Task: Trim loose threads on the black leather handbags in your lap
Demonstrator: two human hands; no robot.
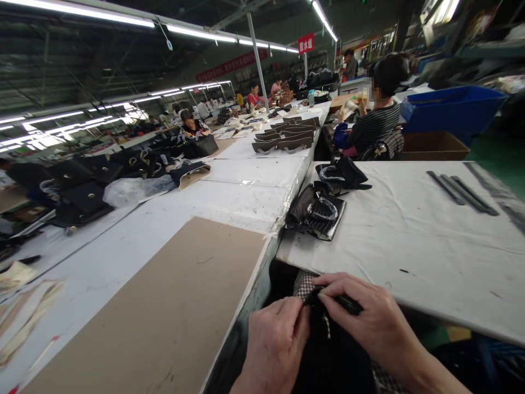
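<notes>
Pinching a black piece [314,297] at lower centre-right of frame: left hand [275,340] and right hand [367,312] both clamped on it, fingertips close together. Piece sits just off the near edge of the white table [426,241], checked fabric [304,283] right behind. Glossy black bag [326,213] with handle on table, centre-right; dark strips [463,194] at right. Brown board [172,306] lower left to centre. Person in striped top [375,128] seated upper right, blue bin [455,112] beside. Exact shape of piece hidden by fingers.

bare R forearm [422,361], dk/wht chkd garment [302,284]
</notes>
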